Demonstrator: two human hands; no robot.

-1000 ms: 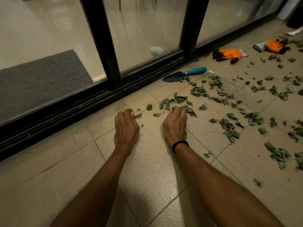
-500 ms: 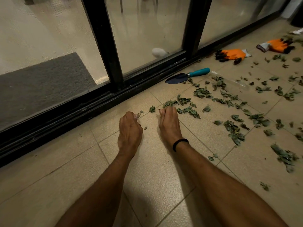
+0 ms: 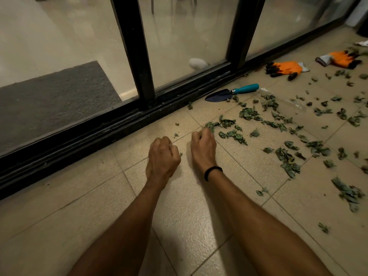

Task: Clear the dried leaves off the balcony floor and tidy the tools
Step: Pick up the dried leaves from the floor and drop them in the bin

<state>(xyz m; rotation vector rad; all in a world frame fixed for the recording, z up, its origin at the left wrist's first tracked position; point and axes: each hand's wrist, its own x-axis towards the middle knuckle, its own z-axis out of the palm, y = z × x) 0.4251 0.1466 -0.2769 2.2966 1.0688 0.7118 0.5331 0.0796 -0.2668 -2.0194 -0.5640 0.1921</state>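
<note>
Dried green leaves (image 3: 233,134) lie scattered over the beige floor tiles, from the middle out to the right edge. My left hand (image 3: 163,154) is balled into a fist on the floor, and a leaf scrap pokes out at its right side. My right hand (image 3: 203,146), a black band on its wrist, has its fingers curled round leaves at the near end of the scatter. A trowel (image 3: 233,92) with a teal handle and dark blade lies by the door track. Two orange gloves with black fingertips (image 3: 286,68) (image 3: 340,58) lie farther right.
A black sliding-door frame and track (image 3: 119,126) run diagonally along the left and far side, with glass panes above. A clear plastic sheet (image 3: 294,102) lies among the leaves right of the trowel. Bare tile stretches under and to the left of my forearms.
My left hand has closed from fingers on the floor into a fist. My right hand went from flat against the leaves to curled over them. The view has shifted slightly.
</note>
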